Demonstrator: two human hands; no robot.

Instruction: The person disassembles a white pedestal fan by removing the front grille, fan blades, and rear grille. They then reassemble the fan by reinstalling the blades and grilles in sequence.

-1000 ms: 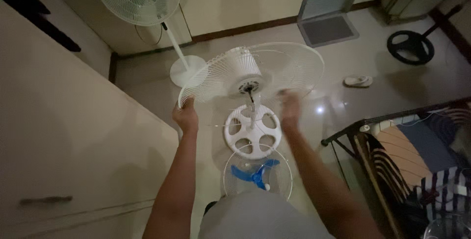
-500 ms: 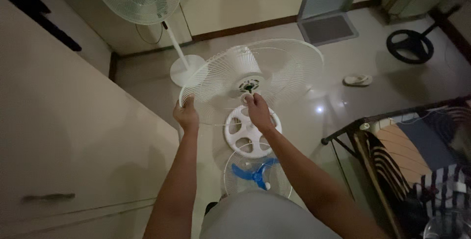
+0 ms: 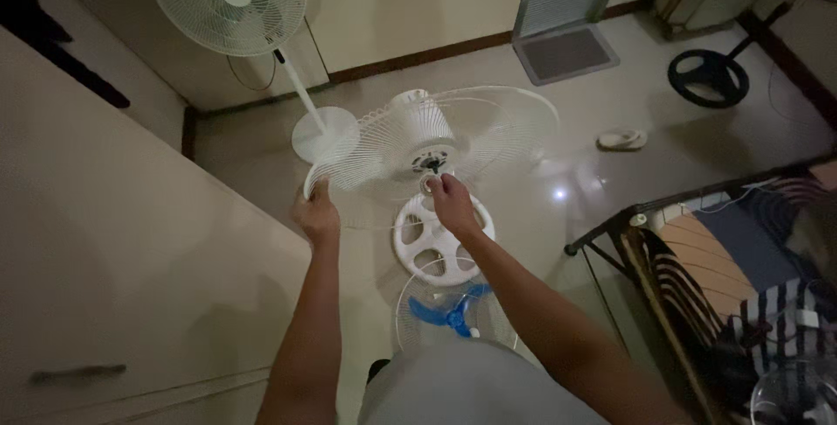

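We are gripping the wire fan guard rim at nine o'clock with our left hand, our right hand pinching its small center nut.

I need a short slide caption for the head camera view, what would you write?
Left hand grips the rim of a white fan guard; right hand touches its hub above a round white base.
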